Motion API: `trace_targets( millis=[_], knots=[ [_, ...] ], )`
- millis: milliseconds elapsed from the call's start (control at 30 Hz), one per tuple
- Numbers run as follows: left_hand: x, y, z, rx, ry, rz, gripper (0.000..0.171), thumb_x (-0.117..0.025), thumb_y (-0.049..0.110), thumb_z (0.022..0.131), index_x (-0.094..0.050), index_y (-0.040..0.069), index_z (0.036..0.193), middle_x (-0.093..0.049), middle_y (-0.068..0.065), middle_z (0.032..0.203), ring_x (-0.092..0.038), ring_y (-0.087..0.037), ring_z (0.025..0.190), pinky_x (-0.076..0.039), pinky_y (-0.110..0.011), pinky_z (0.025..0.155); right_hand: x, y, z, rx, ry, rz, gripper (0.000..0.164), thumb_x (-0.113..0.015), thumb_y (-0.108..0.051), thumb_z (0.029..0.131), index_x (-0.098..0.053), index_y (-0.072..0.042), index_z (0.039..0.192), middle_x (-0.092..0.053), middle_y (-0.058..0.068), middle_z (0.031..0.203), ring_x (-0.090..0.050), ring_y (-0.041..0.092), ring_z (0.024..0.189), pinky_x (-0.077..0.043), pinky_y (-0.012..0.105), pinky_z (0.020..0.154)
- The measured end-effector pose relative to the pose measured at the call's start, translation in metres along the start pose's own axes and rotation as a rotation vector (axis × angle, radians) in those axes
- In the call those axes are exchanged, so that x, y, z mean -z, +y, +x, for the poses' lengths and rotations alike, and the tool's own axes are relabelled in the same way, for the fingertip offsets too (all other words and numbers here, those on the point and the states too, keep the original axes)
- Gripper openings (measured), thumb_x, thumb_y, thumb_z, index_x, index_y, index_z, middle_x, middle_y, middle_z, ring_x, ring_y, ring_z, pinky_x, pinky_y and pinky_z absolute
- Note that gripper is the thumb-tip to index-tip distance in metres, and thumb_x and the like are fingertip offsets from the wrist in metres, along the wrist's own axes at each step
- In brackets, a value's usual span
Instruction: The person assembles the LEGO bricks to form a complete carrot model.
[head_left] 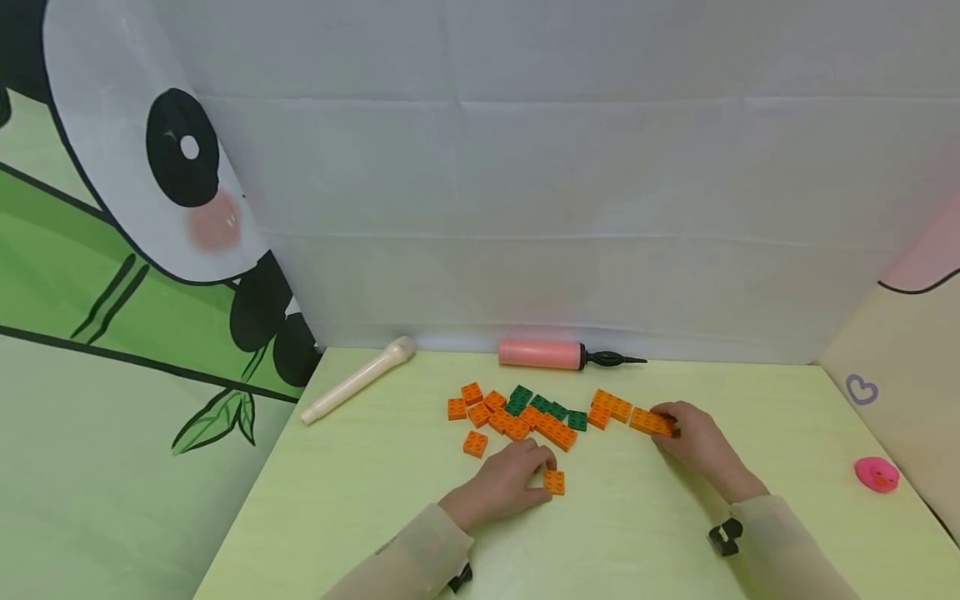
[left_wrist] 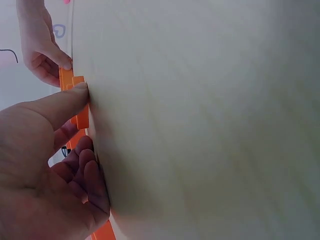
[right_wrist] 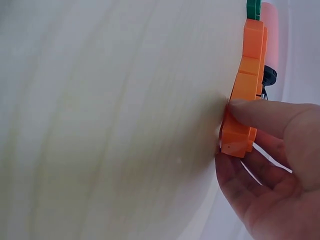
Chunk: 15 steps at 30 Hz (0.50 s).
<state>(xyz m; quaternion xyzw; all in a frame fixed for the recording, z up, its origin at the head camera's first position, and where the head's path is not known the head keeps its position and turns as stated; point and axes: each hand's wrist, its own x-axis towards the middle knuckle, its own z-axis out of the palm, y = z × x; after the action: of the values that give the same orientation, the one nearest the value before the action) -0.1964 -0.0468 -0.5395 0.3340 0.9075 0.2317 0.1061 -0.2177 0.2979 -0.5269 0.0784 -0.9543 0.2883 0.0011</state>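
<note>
My left hand [head_left: 504, 485] pinches a small square orange toy brick [head_left: 554, 482] between thumb and fingers, low over the table in front of the brick pile. The left wrist view shows the thumb laid along that brick's near side. At the right end of the pile, my right hand [head_left: 699, 443] grips a longer orange brick [head_left: 648, 422] by its outer end. Its thumb presses the near face of the long brick in the right wrist view. Beside this brick's left end lies another long orange brick [head_left: 612, 405]. Several green bricks [head_left: 519, 399] lie among the orange ones.
A pink hand pump [head_left: 540, 354] with a black nozzle lies along the back edge. To the left is a cream-coloured stick with a knobbed end [head_left: 358, 381]. A pink rubber duck [head_left: 877, 474] sits near the right edge. A white cloth wall [head_left: 525, 208] rises behind the table.
</note>
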Motion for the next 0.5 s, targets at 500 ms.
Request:
trace_targets(
  millis=[500],
  knots=[
    [0.004, 0.002, -0.001, -0.004, -0.010, -0.029, 0.030, -0.082, 0.029, 0.093, -0.065, 0.022, 0.116, -0.053, 0.010, 0.101, -0.050, -0.007, 0.091, -0.046, -0.024, 0.081, 0.002, -0.005, -0.012, 0.018, 0.001, 0.068, 0.039, -0.082, -0.007, 0.089, -0.069, 0.004, 0.124, -0.068, 0.020, 0.118, -0.065, 0.038, 0.107, -0.055, 0.055, 0.092]
  ],
)
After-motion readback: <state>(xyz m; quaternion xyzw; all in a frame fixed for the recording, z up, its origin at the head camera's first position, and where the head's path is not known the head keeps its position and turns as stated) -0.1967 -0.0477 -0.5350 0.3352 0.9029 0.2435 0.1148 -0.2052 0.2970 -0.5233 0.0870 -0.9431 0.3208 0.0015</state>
